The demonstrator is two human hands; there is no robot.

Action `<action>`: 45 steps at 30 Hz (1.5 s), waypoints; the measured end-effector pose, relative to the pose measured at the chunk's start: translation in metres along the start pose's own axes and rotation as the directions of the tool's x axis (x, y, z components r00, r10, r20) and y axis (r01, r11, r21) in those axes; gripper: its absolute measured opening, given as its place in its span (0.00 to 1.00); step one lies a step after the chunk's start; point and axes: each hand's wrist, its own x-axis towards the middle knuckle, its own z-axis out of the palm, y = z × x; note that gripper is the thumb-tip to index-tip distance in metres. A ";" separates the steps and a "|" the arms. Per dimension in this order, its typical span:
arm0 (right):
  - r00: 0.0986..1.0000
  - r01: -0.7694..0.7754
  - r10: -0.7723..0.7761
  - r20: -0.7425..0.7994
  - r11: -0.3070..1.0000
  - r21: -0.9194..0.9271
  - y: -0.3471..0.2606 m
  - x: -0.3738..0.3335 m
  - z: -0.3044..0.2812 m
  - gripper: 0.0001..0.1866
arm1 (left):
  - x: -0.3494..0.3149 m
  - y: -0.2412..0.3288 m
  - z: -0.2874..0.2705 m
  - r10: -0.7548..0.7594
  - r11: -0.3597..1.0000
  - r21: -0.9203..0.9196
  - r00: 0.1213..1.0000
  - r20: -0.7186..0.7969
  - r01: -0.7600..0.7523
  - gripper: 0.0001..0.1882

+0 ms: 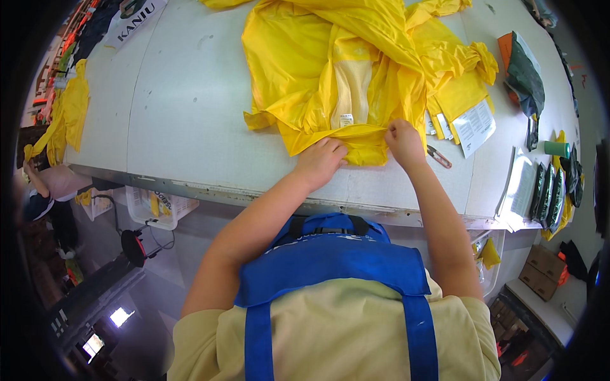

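A shiny yellow rain jacket (289,70) lies bunched on the worktable, its pale mesh lining (351,89) and a small white label (345,120) showing. My left hand (321,162) is closed on the jacket's near edge, with the fingertips bent over the fabric. At the right end of the same edge, my right hand (405,145) pinches the fabric between thumb and fingers. A flat yellow flap hangs between the two hands, close to the table's front edge. Thread snips (439,157) lie just right of my right hand.
More folded yellow garments with a printed white sheet (474,127) lie to the right. Beyond are a dark green packet (525,76), a green roll (557,149) and several dark packets (547,193). A white bin (152,206) sits below the table edge; another person's arm (39,182) shows far left.
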 end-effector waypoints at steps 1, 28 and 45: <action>1.000 -0.017 0.018 -0.007 1.000 0.022 -0.002 -0.002 -0.001 0.08 | -0.001 -0.001 0.003 0.030 1.000 -0.002 0.998 -0.048 -0.030 0.13; 0.969 0.076 -0.160 0.188 0.918 0.389 -0.052 -0.011 0.033 0.05 | -0.010 -0.007 0.007 -0.009 0.996 -0.094 0.988 -0.157 -0.006 0.14; 0.823 -0.152 -0.129 0.553 0.888 0.434 -0.049 0.002 0.035 0.08 | -0.019 -0.012 0.026 0.165 0.978 -0.072 0.937 -0.307 -0.196 0.15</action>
